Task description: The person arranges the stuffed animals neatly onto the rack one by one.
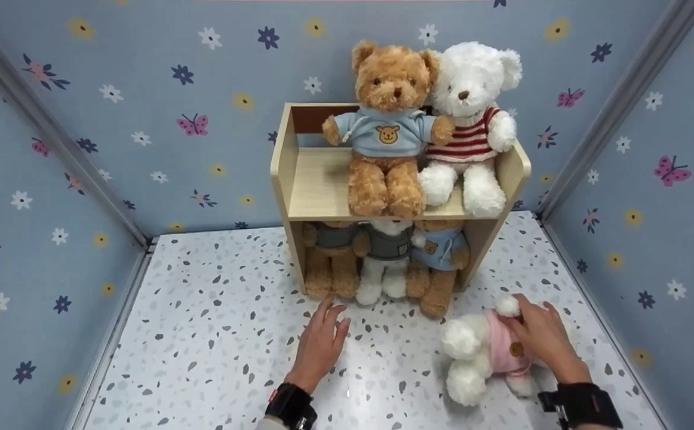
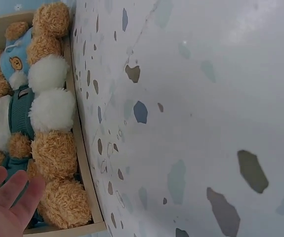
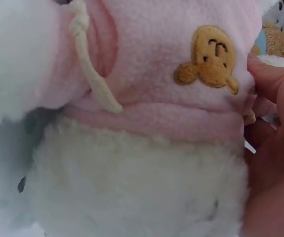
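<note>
My right hand (image 1: 544, 334) grips a white teddy bear (image 1: 465, 337) in a pink hoodie by its side. The bear lies tipped over at the right, legs toward the left; its head is hidden behind my hand. In the right wrist view, thumb and fingers hold the edge of the pink hoodie (image 3: 151, 64), near a stitched bear patch. With fingers extended and nothing held, my left hand (image 1: 318, 346) hovers before the lower shelf. Closest to it sits a brown teddy bear (image 1: 329, 272) in a dark green sweater.
A wooden two-tier shelf (image 1: 281, 173) stands at the back wall. Up top sit a brown bear (image 1: 387, 182) in light blue and a white bear (image 1: 483, 185) in red stripes. Below, a white bear (image 1: 389, 242) in grey-green and a brown bear (image 1: 435, 298) in blue sit beside the green-sweatered one.
</note>
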`<state>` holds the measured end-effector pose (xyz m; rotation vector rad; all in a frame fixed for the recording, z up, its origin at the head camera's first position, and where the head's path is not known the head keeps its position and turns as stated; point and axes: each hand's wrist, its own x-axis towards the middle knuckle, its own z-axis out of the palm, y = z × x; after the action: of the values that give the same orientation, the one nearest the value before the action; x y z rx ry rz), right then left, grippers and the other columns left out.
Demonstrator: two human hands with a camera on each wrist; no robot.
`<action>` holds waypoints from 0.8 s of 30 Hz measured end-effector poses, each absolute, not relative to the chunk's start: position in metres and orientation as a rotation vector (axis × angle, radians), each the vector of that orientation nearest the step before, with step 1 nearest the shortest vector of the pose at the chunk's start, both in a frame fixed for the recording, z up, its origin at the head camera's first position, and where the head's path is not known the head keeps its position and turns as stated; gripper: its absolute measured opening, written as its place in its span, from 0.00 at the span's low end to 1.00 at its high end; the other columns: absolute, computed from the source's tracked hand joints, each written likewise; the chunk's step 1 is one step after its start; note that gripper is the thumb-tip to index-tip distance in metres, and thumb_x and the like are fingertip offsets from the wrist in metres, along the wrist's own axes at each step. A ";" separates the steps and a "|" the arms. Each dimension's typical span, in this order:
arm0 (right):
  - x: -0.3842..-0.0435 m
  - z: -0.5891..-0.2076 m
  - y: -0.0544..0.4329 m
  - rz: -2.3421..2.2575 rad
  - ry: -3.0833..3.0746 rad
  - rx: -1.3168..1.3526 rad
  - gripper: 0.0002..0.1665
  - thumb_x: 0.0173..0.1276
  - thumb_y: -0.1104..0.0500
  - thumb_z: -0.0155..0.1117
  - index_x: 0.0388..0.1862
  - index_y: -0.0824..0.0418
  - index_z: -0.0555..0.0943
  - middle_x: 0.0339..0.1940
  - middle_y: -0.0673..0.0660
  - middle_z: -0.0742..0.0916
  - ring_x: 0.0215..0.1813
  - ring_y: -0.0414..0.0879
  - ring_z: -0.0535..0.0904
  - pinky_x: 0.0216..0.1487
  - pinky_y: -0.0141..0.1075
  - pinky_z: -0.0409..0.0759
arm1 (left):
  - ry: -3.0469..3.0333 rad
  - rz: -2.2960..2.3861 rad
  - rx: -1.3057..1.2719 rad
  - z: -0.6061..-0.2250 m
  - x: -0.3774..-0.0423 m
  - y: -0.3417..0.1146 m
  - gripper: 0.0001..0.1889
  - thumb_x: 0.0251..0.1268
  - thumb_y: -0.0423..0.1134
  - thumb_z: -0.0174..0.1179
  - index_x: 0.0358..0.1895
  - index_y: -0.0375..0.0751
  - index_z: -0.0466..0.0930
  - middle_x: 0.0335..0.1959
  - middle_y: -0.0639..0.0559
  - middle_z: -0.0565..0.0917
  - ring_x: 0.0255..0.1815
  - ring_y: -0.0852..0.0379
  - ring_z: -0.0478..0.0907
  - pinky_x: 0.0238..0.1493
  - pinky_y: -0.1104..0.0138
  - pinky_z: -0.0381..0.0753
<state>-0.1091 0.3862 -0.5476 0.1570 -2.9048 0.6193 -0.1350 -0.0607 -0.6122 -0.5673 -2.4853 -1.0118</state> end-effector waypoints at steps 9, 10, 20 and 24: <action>-0.114 -0.518 0.348 0.569 -2.797 0.343 0.17 0.66 0.62 0.75 0.51 0.64 0.82 0.39 0.63 0.90 0.46 0.66 0.86 0.66 0.72 0.65 | -2.560 -1.290 -0.578 -0.599 -0.132 -0.042 0.19 0.83 0.46 0.52 0.65 0.37 0.78 0.72 0.35 0.71 0.70 0.38 0.72 0.64 0.42 0.75; -0.116 -0.515 0.342 0.549 -2.779 0.370 0.17 0.66 0.62 0.76 0.51 0.63 0.82 0.38 0.63 0.90 0.45 0.65 0.86 0.66 0.72 0.66 | -2.567 -1.368 -0.596 -0.596 -0.131 -0.038 0.20 0.84 0.47 0.51 0.67 0.37 0.76 0.73 0.36 0.71 0.71 0.38 0.72 0.65 0.42 0.74; -0.129 -0.500 0.294 0.390 -2.618 0.639 0.20 0.62 0.65 0.76 0.52 0.58 0.82 0.36 0.60 0.90 0.41 0.61 0.86 0.57 0.72 0.73 | -2.561 -1.997 -0.736 -0.568 -0.130 0.003 0.23 0.86 0.50 0.44 0.72 0.42 0.71 0.71 0.40 0.73 0.69 0.40 0.74 0.65 0.50 0.76; -0.132 -0.498 0.276 0.339 -2.609 0.698 0.23 0.59 0.66 0.78 0.53 0.56 0.83 0.38 0.60 0.90 0.43 0.61 0.86 0.58 0.74 0.72 | -2.548 -2.333 -0.620 -0.562 -0.132 0.005 0.28 0.86 0.54 0.42 0.74 0.39 0.69 0.72 0.39 0.72 0.69 0.38 0.73 0.65 0.47 0.75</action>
<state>-0.1324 0.2764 -0.4980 0.6982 -2.6092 0.3388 -0.1320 0.0053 -0.5616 -0.6204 -2.5476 -2.3326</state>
